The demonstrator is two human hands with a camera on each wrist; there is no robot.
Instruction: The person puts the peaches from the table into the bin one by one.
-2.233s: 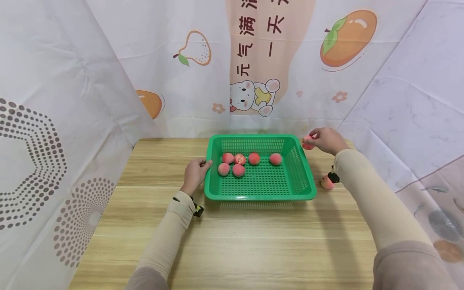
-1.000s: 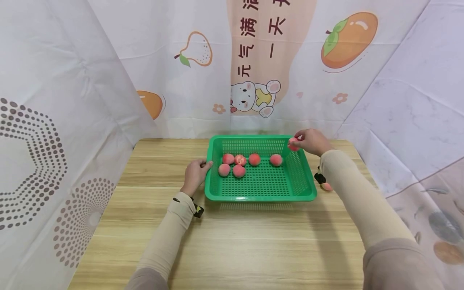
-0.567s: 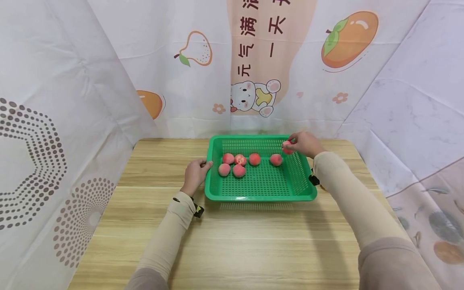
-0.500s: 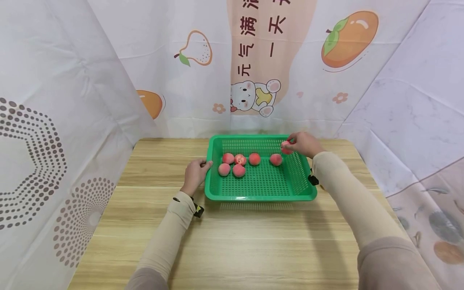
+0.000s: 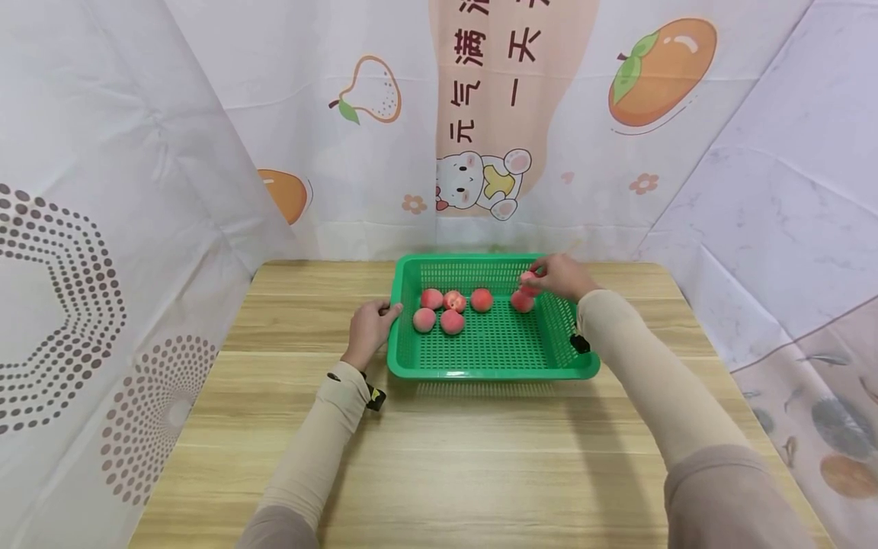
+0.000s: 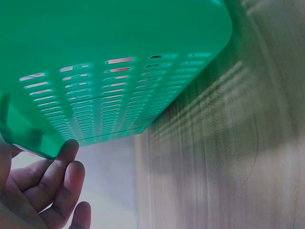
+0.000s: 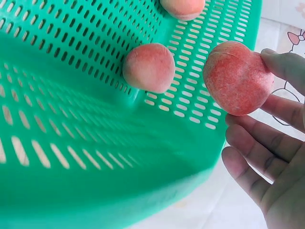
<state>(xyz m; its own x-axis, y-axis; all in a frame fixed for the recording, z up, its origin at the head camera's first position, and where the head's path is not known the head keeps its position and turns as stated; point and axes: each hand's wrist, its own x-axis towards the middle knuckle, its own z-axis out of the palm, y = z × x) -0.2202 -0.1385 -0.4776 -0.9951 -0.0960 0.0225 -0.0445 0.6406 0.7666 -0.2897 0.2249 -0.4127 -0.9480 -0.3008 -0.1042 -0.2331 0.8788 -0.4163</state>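
My right hand (image 5: 564, 276) pinches a peach (image 7: 236, 78) between thumb and fingers, above the right back part of the green plastic basket (image 5: 494, 374). Close by this peach, another peach (image 5: 523, 303) sits on the basket floor. In the right wrist view the lower fingers spread away from the held fruit. My left hand (image 5: 369, 333) grips the basket's left rim, thumb on top; the left wrist view has its fingers (image 6: 66, 191) at the outer side of the basket.
Several peaches (image 5: 452, 322) lie grouped in the left half of the basket, with one peach (image 5: 482, 300) nearer the middle. The wooden table (image 5: 494, 450) carries the basket. A printed curtain (image 5: 343, 191) hangs right behind the table's back edge.
My right hand has carried the peach leftward, from outside the basket's right rim to above its inside. A peach on the table at right is now hidden by the forearm. The left hand stays put.
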